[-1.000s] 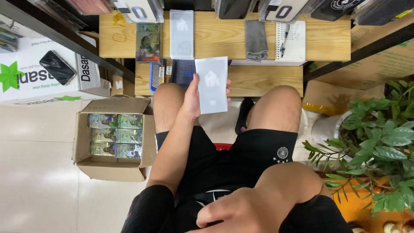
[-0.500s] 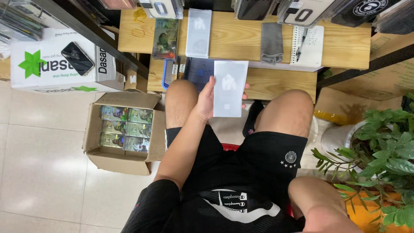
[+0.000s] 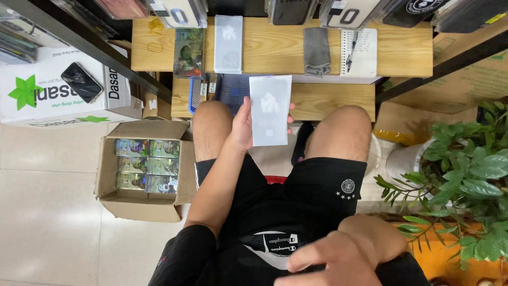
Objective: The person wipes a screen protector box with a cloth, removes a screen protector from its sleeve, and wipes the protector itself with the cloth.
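One cardboard box (image 3: 138, 172) of packets sits left of the knees, while the left hand (image 3: 242, 126) pinches a pale flat packet (image 3: 270, 110) above the wooden counter (image 3: 275, 47); the right hand (image 3: 330, 259) holds nothing.

The flat packet (image 3: 270, 110) sat in the left hand (image 3: 242, 127), above the knees and before the desk's (image 3: 275, 50) near edge. On the desk lay a second packet (image 3: 228, 43) toward the left end, a folded cloth (image 3: 317, 51) right of centre, and a notebook (image 3: 360, 52) beside it. A cardboard box (image 3: 144, 170) stood on the floor left of the legs; a plant (image 3: 460, 180) stood right. The right hand (image 3: 338, 259) rested near the stomach.
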